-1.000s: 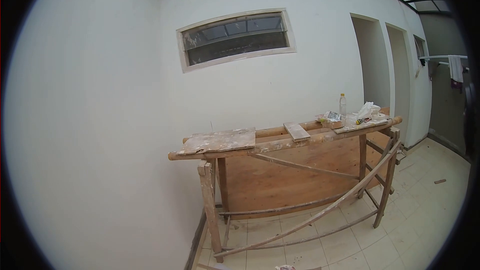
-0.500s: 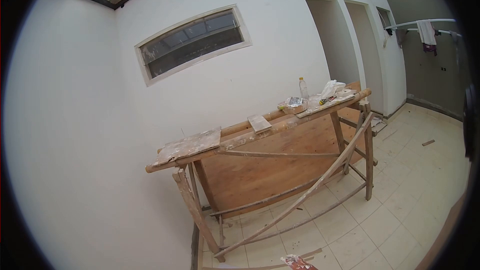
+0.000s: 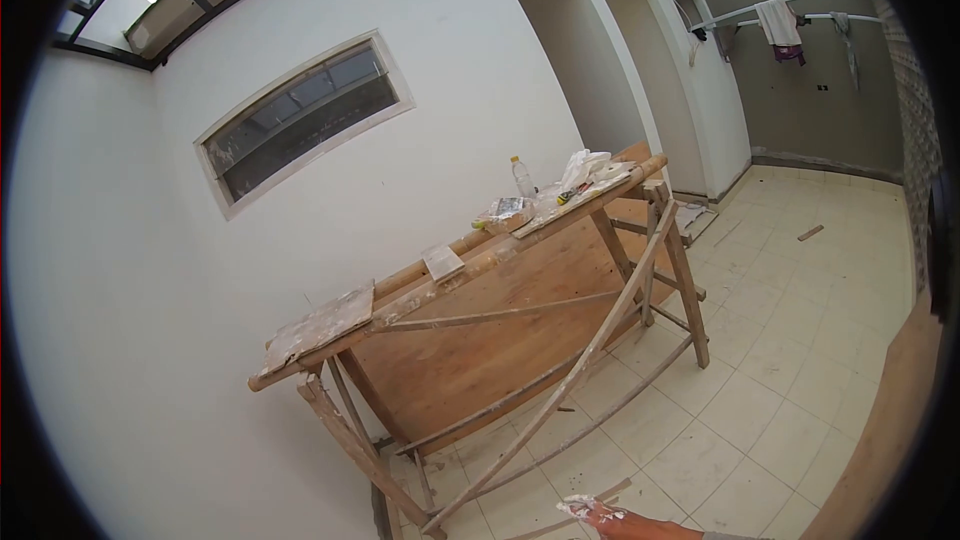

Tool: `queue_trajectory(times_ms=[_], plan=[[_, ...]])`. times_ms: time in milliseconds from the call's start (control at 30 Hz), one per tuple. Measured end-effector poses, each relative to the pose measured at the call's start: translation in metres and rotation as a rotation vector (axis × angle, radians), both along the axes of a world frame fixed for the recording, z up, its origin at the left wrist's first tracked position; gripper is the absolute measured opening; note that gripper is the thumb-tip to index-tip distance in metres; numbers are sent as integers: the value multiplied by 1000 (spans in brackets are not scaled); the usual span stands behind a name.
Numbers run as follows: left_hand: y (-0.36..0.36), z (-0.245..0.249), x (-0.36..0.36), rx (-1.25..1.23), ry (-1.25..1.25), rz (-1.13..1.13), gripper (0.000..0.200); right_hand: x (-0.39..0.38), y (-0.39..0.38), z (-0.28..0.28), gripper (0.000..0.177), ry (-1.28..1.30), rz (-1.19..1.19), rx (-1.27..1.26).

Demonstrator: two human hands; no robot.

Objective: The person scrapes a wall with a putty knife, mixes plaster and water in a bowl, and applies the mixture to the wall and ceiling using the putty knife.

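Note:
My right hand (image 3: 608, 518) reaches in from the bottom edge, its forearm coming from the lower right. White paste-like smears cover its fingers, which look closed together around a small white lump at the tips that I cannot make out. A strip of grey sleeve (image 3: 725, 536) shows behind the wrist. The hand is above the tiled floor, in front of the wooden trestle scaffold (image 3: 590, 355), and looks apart from it. A thin wooden strip (image 3: 610, 492) appears just beyond the fingers. My left hand is out of the picture.
On the scaffold's top lie a paste-stained board (image 3: 325, 325), a small pale board (image 3: 442, 263), a plastic bottle (image 3: 522, 180), and a white crumpled bag (image 3: 585, 170). A large wooden panel (image 3: 500, 330) leans behind. Cloths (image 3: 780, 25) hang on white rails at the right.
The view has turned right and tilted, so the scaffold and window appear further left. More of my right hand and forearm has come into the picture.

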State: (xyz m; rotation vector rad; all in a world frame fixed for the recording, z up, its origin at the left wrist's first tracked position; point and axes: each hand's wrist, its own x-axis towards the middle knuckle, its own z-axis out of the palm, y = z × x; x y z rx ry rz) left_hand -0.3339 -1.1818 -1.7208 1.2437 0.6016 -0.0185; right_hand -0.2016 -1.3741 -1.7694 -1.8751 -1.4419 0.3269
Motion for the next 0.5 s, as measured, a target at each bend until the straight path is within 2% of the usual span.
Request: queue_trajectory(times_ms=[33,133,267,333,367,500], plan=[[-2,0,3,-5,6,-4,39,-6,-4,19,75,-145,-35,-90],[-8,1,7,-18,32,-15,39,0,-8,1,76,-132,-23,-55],[-22,-1,20,-42,73,-53,39,6,-32,32,76,-89,7,-3],[-32,-2,27,-54,93,-71,39,7,-46,44,71,453,76,85],[-37,-3,31,-61,101,-78,39,9,-54,43,71,458,63,87],[-59,-5,52,-89,118,-86,38,25,-88,36,67,197,-149,98]])
